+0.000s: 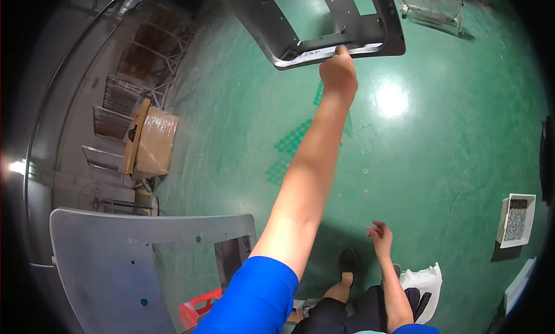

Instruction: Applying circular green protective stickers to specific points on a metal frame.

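My left hand [339, 77] reaches far forward to a dark frame-like panel [315, 44] with cut-out openings and small holes. Its fingers are closed at the panel's lower rim, one fingertip on the white strip [306, 56] along that rim; the side of the grip turned away from me is hidden. Low and to the right, my right hand [381, 239] hangs above the floor, fingers loosely bent and apart, holding nothing. A grey panel [104, 259] with similar cut-outs stands at the lower left, beside my left arm.
A red plastic item [199, 307] shows behind the grey panel's opening. A wrapped carton [153, 142] stands at the left, a floor fan [430, 2] at the far right. A white bin [525, 221] of grey bits sits right; a white bag [426, 285] lies by my legs. Green dots [293, 136] mark the floor.
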{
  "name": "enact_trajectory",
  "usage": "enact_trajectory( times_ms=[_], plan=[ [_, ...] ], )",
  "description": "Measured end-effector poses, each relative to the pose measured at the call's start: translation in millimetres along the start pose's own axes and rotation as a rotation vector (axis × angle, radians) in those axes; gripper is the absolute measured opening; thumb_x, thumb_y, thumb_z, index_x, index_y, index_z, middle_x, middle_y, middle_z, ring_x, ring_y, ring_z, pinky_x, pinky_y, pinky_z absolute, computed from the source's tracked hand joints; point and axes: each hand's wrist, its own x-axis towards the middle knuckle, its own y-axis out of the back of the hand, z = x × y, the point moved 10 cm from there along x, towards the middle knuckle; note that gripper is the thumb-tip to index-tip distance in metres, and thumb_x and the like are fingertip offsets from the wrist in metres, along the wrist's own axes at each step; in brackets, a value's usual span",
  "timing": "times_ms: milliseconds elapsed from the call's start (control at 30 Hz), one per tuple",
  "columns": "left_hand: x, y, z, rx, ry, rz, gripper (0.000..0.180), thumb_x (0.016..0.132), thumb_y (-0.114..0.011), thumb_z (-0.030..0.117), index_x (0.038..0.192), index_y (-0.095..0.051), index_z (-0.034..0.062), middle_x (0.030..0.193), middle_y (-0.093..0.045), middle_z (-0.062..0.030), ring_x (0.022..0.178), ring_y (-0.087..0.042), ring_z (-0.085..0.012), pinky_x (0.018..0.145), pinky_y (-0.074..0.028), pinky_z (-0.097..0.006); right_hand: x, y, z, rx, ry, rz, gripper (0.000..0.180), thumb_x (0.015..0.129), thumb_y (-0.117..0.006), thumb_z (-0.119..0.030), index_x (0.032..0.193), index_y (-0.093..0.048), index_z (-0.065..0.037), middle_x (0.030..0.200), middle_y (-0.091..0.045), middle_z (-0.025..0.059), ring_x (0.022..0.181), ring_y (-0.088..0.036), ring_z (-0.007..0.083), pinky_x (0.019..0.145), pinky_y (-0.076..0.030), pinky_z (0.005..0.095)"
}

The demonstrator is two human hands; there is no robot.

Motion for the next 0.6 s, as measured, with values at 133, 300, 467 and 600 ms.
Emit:
enact_trajectory(
  times_ms=[133, 300, 467, 600],
  plan=[
    [3, 7, 17, 0.085, 0.042, -0.259, 0.042, 0.072, -0.071, 0.008, 0.106, -0.047, 0.0036, 0.08, -0.069, -0.0118, 0.078, -0.071, -0.0272, 0.066, -0.056, -0.035, -13, -19, 27, -0.07, -0.023, -0.005, 0.031, 0.085, -0.062, -0.008, 0.113, -0.058, 0.003, 0.085, -0.07, 0.0104, 0.069, -0.067, 0.013, 0.059, -0.05, 0.0241],
    [0, 16, 24, 0.061, 0.033, -0.324, 0.041, 0.074, -0.071, 0.01, 0.107, -0.047, 0.0034, 0.092, -0.069, -0.0146, 0.087, -0.07, -0.0281, 0.072, -0.056, -0.035, -17, -19, 53, -0.29, 0.03, 0.007, 0.03, 0.081, -0.064, -0.011, 0.108, -0.061, 0.001, 0.083, -0.07, 0.0122, 0.07, -0.068, 0.0209, 0.063, -0.052, 0.0311],
    [6, 22, 32, 0.101, 0.005, -0.328, 0.04, 0.074, -0.07, 0.009, 0.107, -0.048, 0.0026, 0.094, -0.069, -0.0153, 0.088, -0.07, -0.0294, 0.073, -0.056, -0.037, 1, 20, 53, -0.48, 0.078, 0.104, 0.029, 0.078, -0.064, -0.012, 0.105, -0.063, -0.002, 0.082, -0.07, 0.0137, 0.074, -0.067, 0.0293, 0.068, -0.052, 0.0373],
    [12, 12, 33, 0.063, 0.023, -0.364, 0.041, 0.076, -0.068, 0.009, 0.11, -0.047, 0.0022, 0.095, -0.069, -0.0156, 0.09, -0.069, -0.031, 0.077, -0.055, -0.038, 9, 53, 45, -0.622, -0.006, 0.086, 0.031, 0.077, -0.063, -0.011, 0.107, -0.064, -0.003, 0.084, -0.071, 0.0142, 0.078, -0.068, 0.0313, 0.071, -0.052, 0.039]
  ],
)
